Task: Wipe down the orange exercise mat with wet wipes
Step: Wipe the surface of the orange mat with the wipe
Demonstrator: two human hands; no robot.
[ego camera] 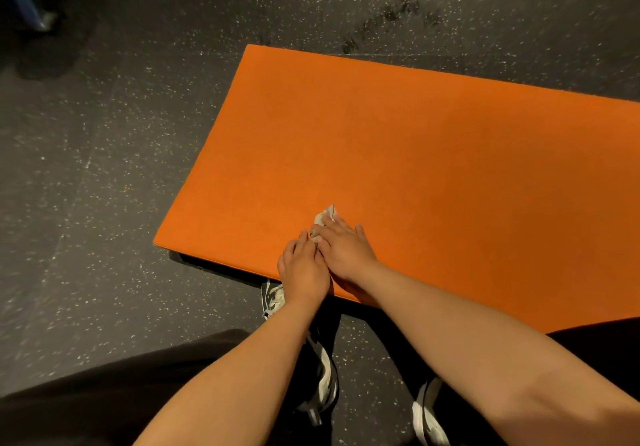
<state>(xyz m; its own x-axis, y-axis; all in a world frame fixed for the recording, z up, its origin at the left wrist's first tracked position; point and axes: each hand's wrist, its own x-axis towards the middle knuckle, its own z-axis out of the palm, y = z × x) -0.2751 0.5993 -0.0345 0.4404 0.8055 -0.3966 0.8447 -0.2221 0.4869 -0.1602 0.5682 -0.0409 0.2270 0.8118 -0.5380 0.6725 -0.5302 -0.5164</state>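
Speckled dark floor (104,168) with the orange exercise mat (415,168) lying flat on it. Near the mat's front edge, the left hand (303,267) and right hand (346,248), fingers straight, press side by side on a crumpled white wet wipe (323,219).

orange mat (415,168) flat on floor, crumpled white wipe (323,219) near its front edge

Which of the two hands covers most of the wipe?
The right hand: it lies flat over the wipe, further onto the mat. The left hand sits beside it, nearer the mat's edge.
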